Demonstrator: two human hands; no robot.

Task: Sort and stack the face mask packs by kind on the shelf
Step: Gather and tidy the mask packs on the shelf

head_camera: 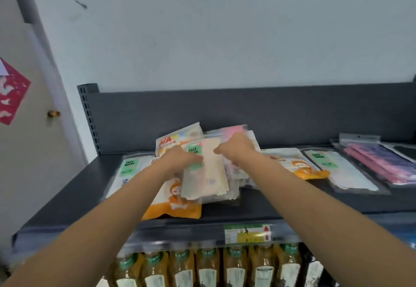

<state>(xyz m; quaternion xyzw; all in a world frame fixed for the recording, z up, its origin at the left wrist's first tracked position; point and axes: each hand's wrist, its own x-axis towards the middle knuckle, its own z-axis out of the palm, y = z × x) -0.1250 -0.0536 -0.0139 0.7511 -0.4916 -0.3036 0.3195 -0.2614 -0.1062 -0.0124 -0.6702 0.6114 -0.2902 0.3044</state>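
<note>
Left hand [180, 158]: fingers curled over the left edge of the cream pack [204, 174], across its green "FACE MASK" label. Firm hold.

Right hand [236, 149]: closed on the top of the bundle of packs [238, 172] leaning just behind and right of the cream pack. The thumb touches the cream pack's upper right edge. The fingertips go behind the packs and are hidden.

The cream pack stands tilted at the middle of the shelf [67, 196], its lower edge over the orange cartoon pack [173, 205], which lies flat near the front lip. Behind the hands, a second orange-and-white pack [177, 138] and a pink pack [234, 129] lean upright; motion blur obscures their print.

Flat on the shelf to the left is a clear pack with a green label [128, 169], partly covered by the left forearm. To the right, in order, lie another orange cartoon pack [299, 165], a clear pack of white masks [337, 169] and a pink and purple pack [382, 165], with further items cut off at the frame edge.

A price tag [247, 232] sits on the shelf front, illegible. The tier below holds a row of bottles [207, 266] of amber liquid, their lower parts cut off.
</note>
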